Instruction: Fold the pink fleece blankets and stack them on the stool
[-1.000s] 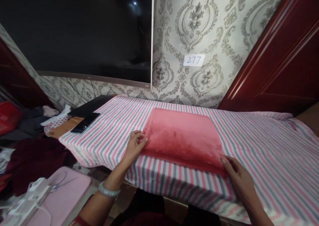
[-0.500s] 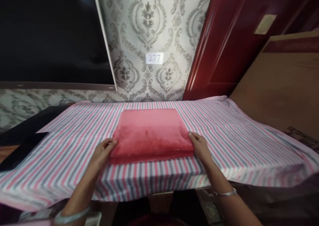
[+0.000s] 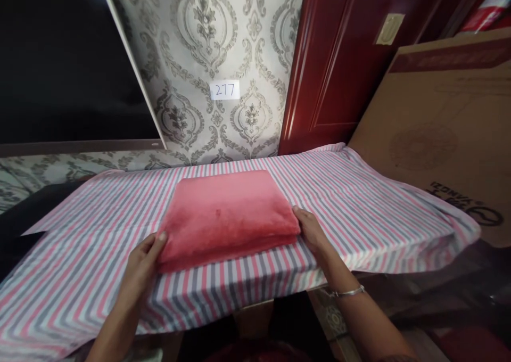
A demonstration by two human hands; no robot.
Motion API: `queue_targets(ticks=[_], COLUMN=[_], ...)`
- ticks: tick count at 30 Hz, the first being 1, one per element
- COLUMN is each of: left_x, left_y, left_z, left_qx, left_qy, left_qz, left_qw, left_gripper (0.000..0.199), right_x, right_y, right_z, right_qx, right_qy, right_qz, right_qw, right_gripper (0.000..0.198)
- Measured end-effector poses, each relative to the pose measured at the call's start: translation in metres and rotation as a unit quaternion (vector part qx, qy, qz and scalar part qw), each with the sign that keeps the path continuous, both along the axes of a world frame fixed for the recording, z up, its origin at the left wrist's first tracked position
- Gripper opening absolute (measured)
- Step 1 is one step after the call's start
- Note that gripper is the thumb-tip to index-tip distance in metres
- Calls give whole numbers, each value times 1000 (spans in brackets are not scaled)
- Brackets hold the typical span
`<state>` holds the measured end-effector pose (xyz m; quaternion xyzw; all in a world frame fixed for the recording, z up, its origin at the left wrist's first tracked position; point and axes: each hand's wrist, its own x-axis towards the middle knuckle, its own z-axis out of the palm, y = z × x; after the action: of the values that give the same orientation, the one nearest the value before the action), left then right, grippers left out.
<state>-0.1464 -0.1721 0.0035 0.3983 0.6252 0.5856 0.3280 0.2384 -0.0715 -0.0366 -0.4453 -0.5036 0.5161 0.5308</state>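
Note:
A folded pinkish-red plush blanket (image 3: 225, 213) lies flat on the striped cloth, its layered front fold facing me. At its left edge, near the front corner, my left hand (image 3: 142, 253) grips it with the thumb on top. My right hand (image 3: 310, 228) takes the opposite edge near the right front corner, thumb uppermost. The fingers of both hands are partly hidden along the blanket's sides. A thin bracelet (image 3: 347, 293) circles my right wrist.
The striped cloth (image 3: 359, 207) drapes over the table's front edge. Behind stand a patterned wall with a paper label (image 3: 224, 90), a dark screen (image 3: 67, 58) and a red wooden door panel (image 3: 331, 58). A large cardboard box (image 3: 447, 117) leans at the right.
My view has turned somewhat to the right, so blanket, hands and wall sit further left in the picture. Both hands stay at the blanket's side edges, and it remains folded.

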Motion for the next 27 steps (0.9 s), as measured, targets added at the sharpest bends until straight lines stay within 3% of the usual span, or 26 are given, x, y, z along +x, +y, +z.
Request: queue_targets(ticks=[3,8,10,13,15,21,25,27], left_x=[-10,-20,-17,-13,-12,-14,-14,-14], left_y=[-5,-8,-7,-5,-5,-10,-18,-22], left_z=[-7,-17,-15,-12,-10,-16,-21,-23], left_qx=[-1,-5,-6,36,35,-6,49,40], left_qy=[-41,-60,-88,-137,-145,-92,16,95], left_qz=[-40,-39,-26,37,40,13,49,55], left_qw=[998,997,996,989,988,996,997,993], left_gripper=[57,54,49,44,45,53,59,59], right_x=[11,25,24,21,20,21,23,23], right_y=[-15,-26,-25,-20,-19,-27,-35,-37], right_z=[1,5,4,-1,-3,-2,-6,-7], right_qx=[-1,23,30,34,34,42,61,66], right_qy=[40,-10,-23,-19,-19,-36,-107,-150], right_qz=[67,117,99,10,-29,-17,-42,-56], right_qw=[997,993,994,999,999,998,992,985], right_gripper=[49,28,26,27,29,29,37,36])
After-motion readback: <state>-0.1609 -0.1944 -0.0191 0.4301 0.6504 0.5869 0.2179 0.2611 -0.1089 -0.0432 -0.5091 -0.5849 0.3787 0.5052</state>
